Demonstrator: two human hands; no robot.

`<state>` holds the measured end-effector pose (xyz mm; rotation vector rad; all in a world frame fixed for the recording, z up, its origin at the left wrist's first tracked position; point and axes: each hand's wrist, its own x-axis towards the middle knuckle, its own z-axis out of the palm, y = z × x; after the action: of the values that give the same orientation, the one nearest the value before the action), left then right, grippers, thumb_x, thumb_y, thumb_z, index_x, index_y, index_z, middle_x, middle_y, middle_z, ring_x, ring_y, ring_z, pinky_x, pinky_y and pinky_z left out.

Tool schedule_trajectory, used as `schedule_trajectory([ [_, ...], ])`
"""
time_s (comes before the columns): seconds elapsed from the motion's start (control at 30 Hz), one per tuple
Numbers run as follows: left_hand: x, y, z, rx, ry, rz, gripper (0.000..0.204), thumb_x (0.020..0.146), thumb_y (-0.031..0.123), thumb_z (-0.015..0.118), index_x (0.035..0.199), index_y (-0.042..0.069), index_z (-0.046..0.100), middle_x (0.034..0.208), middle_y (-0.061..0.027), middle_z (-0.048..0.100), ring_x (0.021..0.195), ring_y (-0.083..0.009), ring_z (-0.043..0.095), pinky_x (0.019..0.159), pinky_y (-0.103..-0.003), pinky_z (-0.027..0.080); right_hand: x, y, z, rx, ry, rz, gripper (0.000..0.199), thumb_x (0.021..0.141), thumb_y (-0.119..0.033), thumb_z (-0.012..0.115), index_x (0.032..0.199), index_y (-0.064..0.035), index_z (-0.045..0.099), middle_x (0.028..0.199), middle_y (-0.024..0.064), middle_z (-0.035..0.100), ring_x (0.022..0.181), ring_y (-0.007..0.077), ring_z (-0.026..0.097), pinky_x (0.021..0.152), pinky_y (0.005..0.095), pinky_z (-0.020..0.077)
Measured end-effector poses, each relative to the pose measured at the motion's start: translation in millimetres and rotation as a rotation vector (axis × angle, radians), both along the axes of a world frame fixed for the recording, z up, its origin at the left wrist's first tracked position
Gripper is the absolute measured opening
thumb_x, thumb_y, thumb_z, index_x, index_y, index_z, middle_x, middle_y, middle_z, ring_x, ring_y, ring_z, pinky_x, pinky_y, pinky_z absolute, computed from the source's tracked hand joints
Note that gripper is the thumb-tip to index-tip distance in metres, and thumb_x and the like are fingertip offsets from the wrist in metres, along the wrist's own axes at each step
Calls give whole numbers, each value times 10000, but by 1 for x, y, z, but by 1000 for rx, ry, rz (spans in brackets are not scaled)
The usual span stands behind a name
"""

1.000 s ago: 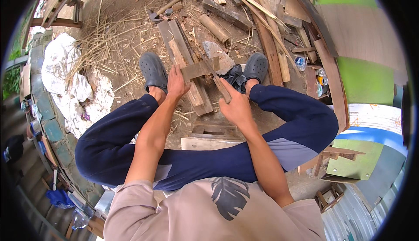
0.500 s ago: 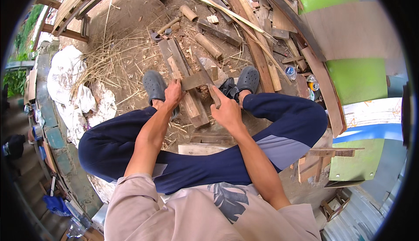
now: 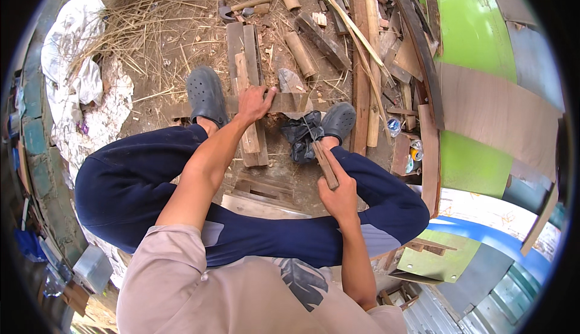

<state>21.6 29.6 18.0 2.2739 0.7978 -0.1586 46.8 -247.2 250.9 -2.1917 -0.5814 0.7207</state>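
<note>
My left hand [image 3: 254, 102] is closed over a flat wooden strip [image 3: 290, 102], holding it crosswise on a stack of wooden blocks [image 3: 251, 44] between my feet. The strip's left part runs behind my left shoe. In my right hand [image 3: 339, 195], above my right thigh, is a knife [image 3: 326, 166] gripped by its wooden handle. Its thin blade points away from me toward the strip's right end and shows almost edge-on. A crumpled black plastic bag [image 3: 299, 140] lies just beyond the blade, beside my right shoe [image 3: 338, 122].
Beyond the blocks lie a hammer-like tool [image 3: 226, 12] and bamboo pieces [image 3: 300, 54]. Dry straw [image 3: 136, 22] and white sacking [image 3: 75, 62] spread on the left. Long planks [image 3: 360, 62] and scrap wood line the right, next to green sheeting [image 3: 477, 165]. My left shoe [image 3: 206, 92] borders the blocks.
My right hand has drawn the knife back from the strip, toward my right thigh. The strip now extends farther left, and my left hand sits nearer its middle. The view has shifted.
</note>
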Motion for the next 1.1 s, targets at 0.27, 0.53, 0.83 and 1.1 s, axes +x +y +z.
schedule_trajectory([
  [0.27,63,27,-18,-67,-141,420,518,960,469,518,1115,12,705,1046,-270,713,1000,-427,683,905,-495,508,1,-12,-10,39,68,-21,675,809,-28,613,1473,-92,517,1058,282,708,901,410,720,808,389,551],
  [0.53,180,54,-51,-80,580,-262,635,871,527,629,1182,-21,708,1207,-229,699,1103,-387,677,943,-423,527,23,-19,-17,61,223,-24,692,807,-62,638,1484,-121,507,915,290,689,808,430,694,746,417,541],
  [0.83,183,56,-81,-461,911,-55,788,869,667,610,1408,93,573,1216,-178,706,938,-288,745,820,-491,589,33,-23,-13,22,302,4,646,809,-20,628,1447,-44,531,1130,271,698,944,414,710,796,363,556],
  [1.1,203,43,-47,-718,762,-156,625,853,491,752,1275,38,666,1192,-173,714,969,-262,736,863,-349,576,30,-24,-15,45,235,-41,714,795,-101,664,1489,-168,510,715,254,656,670,435,667,645,471,523],
])
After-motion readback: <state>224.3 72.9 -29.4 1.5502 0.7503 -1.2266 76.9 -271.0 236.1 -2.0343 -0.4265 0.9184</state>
